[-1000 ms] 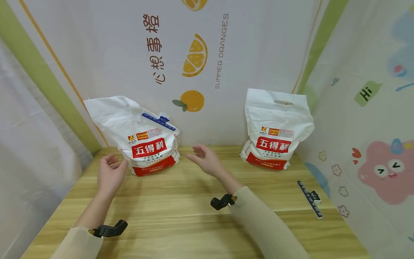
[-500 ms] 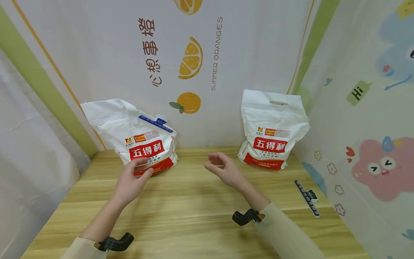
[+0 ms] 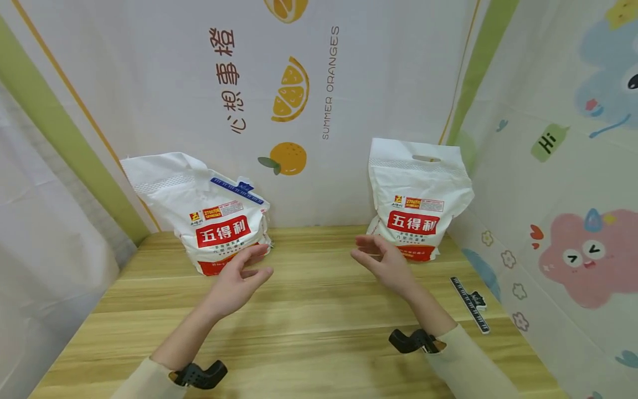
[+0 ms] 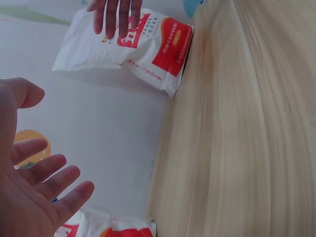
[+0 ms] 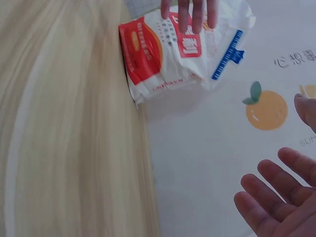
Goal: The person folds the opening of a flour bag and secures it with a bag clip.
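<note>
Two white flour bags with red labels stand at the back of the wooden table. The left flour bag [image 3: 219, 216] leans left, and a blue sealing clip [image 3: 236, 190] grips its slanted top right corner. The right flour bag [image 3: 416, 194] is upright with a handle slot at its top. My left hand [image 3: 236, 285] hovers in front of the left bag, holding nothing, thumb and fingers apart. Before the right bag my right hand [image 3: 386, 265] is held in the air, also without anything in it, its fingers loosely bent. A black sealing clip [image 3: 471, 305] lies right of the right hand.
The wooden table [image 3: 309, 354] reaches back to a white curtain [image 3: 329, 183] printed with oranges. Another printed curtain [image 3: 563, 183] hangs along the right side, close to the black clip. White cloth [image 3: 45, 233] borders the left side.
Both hands have moved to the right: the left from beside the left bag to in front of it, the right across to the right bag. The bags and clips have stayed put.
</note>
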{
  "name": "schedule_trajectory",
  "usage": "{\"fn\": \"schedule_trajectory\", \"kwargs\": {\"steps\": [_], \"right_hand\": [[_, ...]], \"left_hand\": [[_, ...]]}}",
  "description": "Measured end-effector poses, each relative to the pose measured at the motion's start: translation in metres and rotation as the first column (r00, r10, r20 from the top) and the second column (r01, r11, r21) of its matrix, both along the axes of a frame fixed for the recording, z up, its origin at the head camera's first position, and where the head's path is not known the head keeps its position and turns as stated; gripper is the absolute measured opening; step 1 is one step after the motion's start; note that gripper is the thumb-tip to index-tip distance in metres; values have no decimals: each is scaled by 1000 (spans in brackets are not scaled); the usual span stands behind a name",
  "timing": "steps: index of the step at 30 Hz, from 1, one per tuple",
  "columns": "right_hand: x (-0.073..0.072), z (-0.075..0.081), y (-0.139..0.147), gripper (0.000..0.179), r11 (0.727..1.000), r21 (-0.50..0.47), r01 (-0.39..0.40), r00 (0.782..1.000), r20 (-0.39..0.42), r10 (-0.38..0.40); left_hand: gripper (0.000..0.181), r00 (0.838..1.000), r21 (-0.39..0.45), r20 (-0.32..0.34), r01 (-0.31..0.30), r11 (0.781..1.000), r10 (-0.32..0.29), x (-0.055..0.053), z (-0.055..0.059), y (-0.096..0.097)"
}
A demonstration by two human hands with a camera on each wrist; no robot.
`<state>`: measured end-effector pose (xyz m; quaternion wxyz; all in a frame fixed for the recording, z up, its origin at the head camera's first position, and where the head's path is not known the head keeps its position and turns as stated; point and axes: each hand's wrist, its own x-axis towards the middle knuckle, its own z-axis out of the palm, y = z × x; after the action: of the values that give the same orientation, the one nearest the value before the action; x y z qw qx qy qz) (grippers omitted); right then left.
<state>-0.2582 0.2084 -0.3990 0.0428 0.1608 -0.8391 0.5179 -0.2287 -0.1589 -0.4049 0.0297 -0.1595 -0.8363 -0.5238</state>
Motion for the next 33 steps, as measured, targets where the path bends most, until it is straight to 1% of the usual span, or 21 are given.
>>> {"fn": "schedule_trajectory", "kwargs": {"steps": [2,5,7,10,15,19,24,29,33], "right_hand": [[0,4,11,49,1000,12,27,1000,-15,-27],[0,10,29,53,996,29,79,997,1,-79],[-1,14,40,55,993,22,118,993,15,-118],[-3,19,58,56,985,7,172,985,3,-172],[-8,24,88,58,969,-1,246,969,-30,-246],[-7,27,111,62,954,-13,300,954,-15,-301],[-7,23,137,67,924,30,380,925,-2,-380],[-13,15,156,70,898,58,436,899,11,-437],[-20,7,165,75,881,55,470,880,47,-472]], "left_hand": [[58,1000,-1,1,17,1000,-17,-3,0,8],[58,999,-3,6,39,999,-39,-9,0,21],[58,999,-3,7,53,999,-53,-15,2,31],[58,997,15,15,76,997,-76,-24,4,47],[59,990,46,2,137,989,-138,-42,9,77],[59,986,44,-6,167,985,-167,-57,10,100],[57,985,31,9,174,984,-174,-76,8,126],[59,979,36,32,199,979,-200,-94,7,151],[61,976,44,57,209,977,-211,-108,5,171]]}}
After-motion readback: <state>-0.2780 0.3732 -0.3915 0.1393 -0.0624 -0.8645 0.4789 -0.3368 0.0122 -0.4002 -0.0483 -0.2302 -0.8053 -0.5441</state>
